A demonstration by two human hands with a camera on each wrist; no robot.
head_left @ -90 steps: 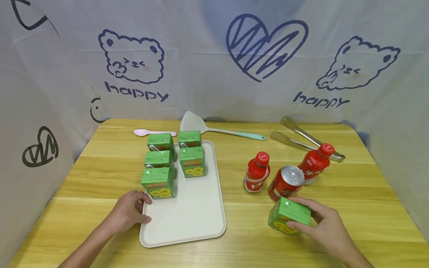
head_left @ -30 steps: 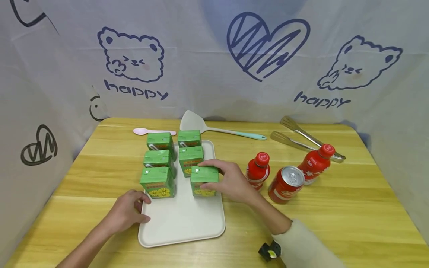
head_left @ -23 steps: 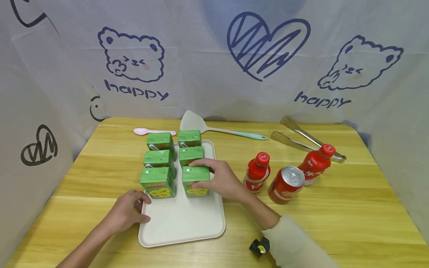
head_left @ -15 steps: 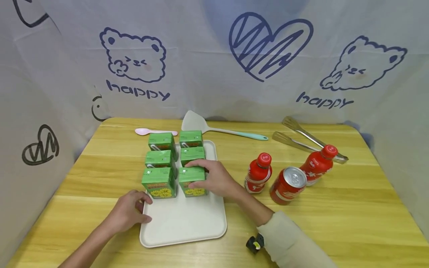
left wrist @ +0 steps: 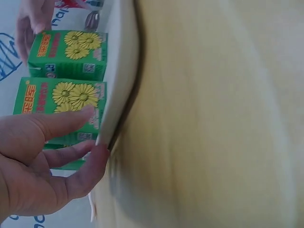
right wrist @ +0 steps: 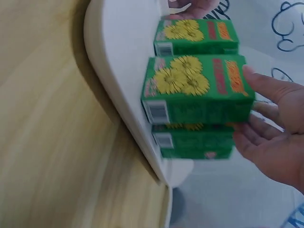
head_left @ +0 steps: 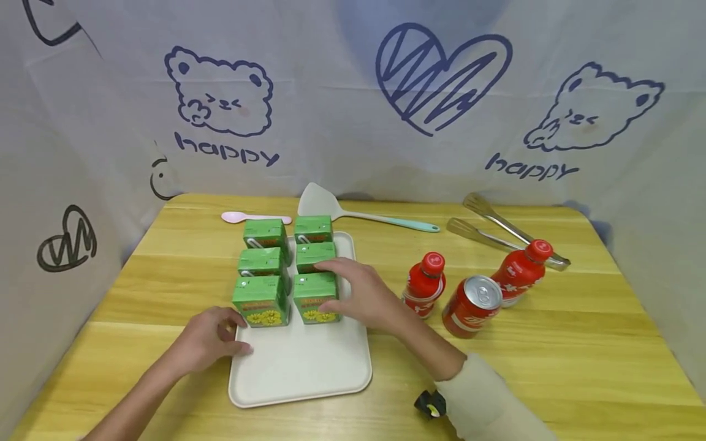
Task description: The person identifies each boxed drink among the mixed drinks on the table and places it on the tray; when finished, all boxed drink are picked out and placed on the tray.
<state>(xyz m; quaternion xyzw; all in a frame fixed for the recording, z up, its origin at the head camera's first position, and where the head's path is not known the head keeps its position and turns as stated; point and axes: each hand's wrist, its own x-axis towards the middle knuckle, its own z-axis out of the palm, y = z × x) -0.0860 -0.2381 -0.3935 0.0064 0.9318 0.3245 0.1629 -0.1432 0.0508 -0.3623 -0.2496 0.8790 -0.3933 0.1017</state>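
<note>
Green drink cartons with yellow flowers stand in two columns on a cream tray [head_left: 300, 373]. My right hand [head_left: 366, 297] is around the front right carton [head_left: 314, 297], thumb before it and fingers behind, spread wider than the box. The right wrist view shows the thumb by that carton's [right wrist: 199, 88] upper corner. My left hand [head_left: 204, 343] is at the tray's left edge beside the front left carton [head_left: 261, 301]. In the left wrist view its fingertips touch the tray rim [left wrist: 124, 61], and its thumb lies across the view of that carton [left wrist: 59, 95].
Right of the tray stand a red bottle [head_left: 423, 286], a red can [head_left: 472, 306] and another red bottle [head_left: 521, 272]. Metal tongs [head_left: 504, 229], a spatula [head_left: 358, 214] and a pink spoon [head_left: 256, 217] lie at the back, before a drawn-on white cloth [head_left: 331, 141].
My right hand has brought a carton from beside the can to the tray's right column, then loosened its fingers and drawn slightly right. My left hand has shifted slightly at the tray edge.
</note>
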